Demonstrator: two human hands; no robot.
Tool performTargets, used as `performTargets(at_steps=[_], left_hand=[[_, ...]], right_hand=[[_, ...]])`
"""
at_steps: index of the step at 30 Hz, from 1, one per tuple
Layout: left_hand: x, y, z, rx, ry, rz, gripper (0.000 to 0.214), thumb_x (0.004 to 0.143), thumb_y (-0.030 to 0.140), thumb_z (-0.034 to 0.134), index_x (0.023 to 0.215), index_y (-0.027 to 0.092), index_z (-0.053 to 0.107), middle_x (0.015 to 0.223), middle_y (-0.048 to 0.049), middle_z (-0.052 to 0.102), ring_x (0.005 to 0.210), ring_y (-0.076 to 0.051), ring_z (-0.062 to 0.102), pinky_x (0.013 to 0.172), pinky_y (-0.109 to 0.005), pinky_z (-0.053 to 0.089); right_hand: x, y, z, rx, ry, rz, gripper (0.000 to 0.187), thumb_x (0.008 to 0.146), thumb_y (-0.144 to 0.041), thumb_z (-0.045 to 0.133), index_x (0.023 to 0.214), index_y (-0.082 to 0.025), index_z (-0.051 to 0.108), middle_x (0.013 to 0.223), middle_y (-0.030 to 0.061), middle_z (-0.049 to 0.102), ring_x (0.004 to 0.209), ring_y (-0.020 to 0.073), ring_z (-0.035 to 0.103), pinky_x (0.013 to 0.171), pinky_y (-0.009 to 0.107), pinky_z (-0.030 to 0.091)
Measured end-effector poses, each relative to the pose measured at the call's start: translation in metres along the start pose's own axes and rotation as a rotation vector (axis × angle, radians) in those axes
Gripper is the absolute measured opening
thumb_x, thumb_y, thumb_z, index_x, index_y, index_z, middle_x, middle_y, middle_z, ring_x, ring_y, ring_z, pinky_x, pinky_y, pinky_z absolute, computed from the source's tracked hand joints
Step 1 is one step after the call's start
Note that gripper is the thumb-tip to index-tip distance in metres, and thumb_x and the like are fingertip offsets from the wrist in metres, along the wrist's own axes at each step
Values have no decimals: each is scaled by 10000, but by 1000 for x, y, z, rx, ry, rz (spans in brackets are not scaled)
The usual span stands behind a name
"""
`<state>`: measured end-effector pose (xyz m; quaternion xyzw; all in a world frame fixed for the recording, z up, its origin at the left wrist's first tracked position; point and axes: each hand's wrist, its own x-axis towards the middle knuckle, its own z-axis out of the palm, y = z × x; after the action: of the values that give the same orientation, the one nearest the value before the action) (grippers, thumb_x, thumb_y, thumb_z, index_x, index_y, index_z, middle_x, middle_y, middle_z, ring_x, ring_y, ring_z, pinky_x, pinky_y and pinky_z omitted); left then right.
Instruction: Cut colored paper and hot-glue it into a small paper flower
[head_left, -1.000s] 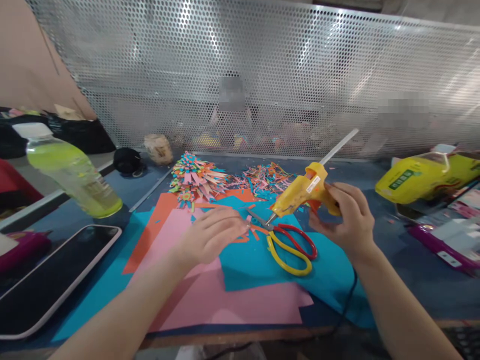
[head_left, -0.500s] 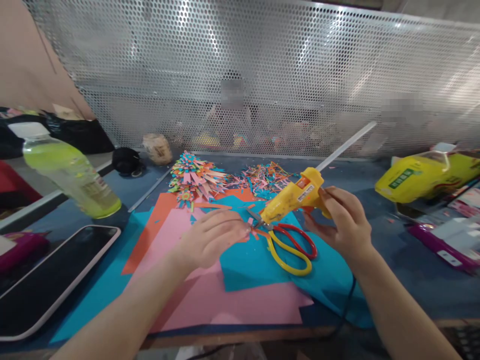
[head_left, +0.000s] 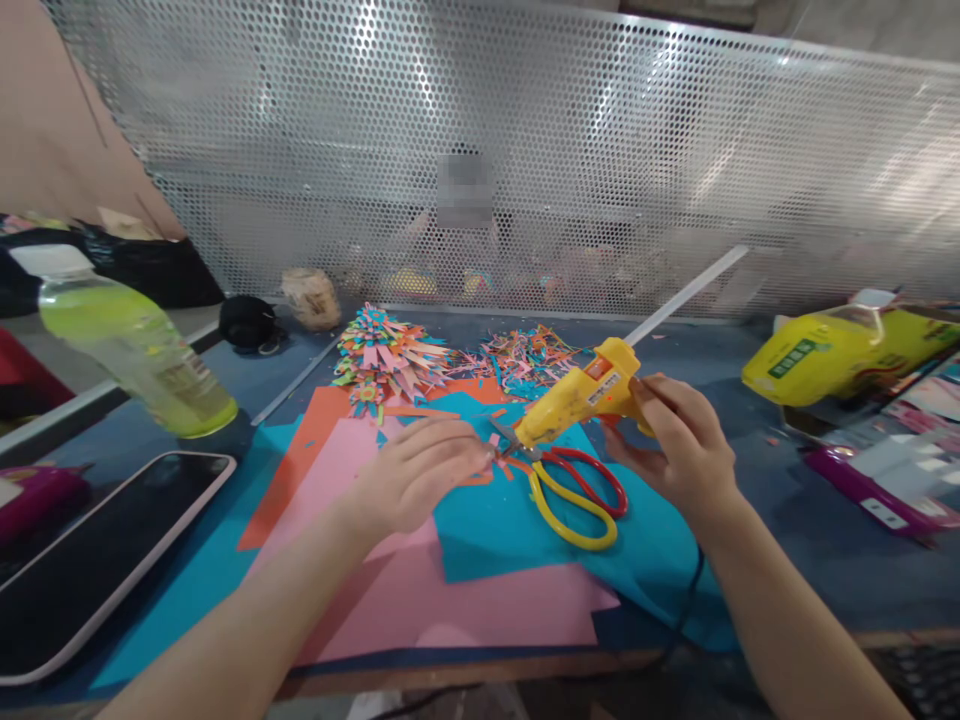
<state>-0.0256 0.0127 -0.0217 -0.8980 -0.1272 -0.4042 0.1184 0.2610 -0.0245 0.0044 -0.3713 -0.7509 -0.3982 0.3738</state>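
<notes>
A yellow hot glue gun (head_left: 577, 395) is in my right hand (head_left: 682, 440), which is wrapped around its handle; a glue stick (head_left: 686, 295) juts from its back. The gun tilts down to the left, its nozzle close to the fingertips of my left hand (head_left: 431, 470). That hand is closed in a pinch on a small pink paper piece (head_left: 495, 440), mostly hidden by the fingers. Under the nozzle lie scissors (head_left: 589, 543) with one red and one yellow handle, on blue paper (head_left: 487, 545). Pink paper (head_left: 360, 620) and orange paper (head_left: 289, 480) spread beneath my left arm.
Behind my hands stand a colourful folded-paper cone (head_left: 390, 355) and a heap of paper shreds (head_left: 532, 360). At left are a green drink bottle (head_left: 142, 345) and a phone (head_left: 112, 560). A yellow bottle (head_left: 810, 355) lies right, near a purple tool (head_left: 862, 495). A perforated metal panel (head_left: 315, 130) closes the back.
The whole view has shifted slightly, with things sitting a touch further left. Both hands keep nearly the same pose, the glue gun still held by the left fingertips' side.
</notes>
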Motion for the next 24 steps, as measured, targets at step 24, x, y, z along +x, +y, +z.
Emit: performTargets(at_steps=[24], left_hand=[[4, -4, -1, -29, 69, -216, 142, 763, 159, 578, 902, 187, 589, 856, -53, 691, 818, -161, 623, 749, -327, 478]], right_hand=[[-2, 10, 4, 60, -105, 52, 483, 749, -280, 567, 1196, -269, 384, 1005, 88, 535, 898, 232, 559, 740, 374, 508]])
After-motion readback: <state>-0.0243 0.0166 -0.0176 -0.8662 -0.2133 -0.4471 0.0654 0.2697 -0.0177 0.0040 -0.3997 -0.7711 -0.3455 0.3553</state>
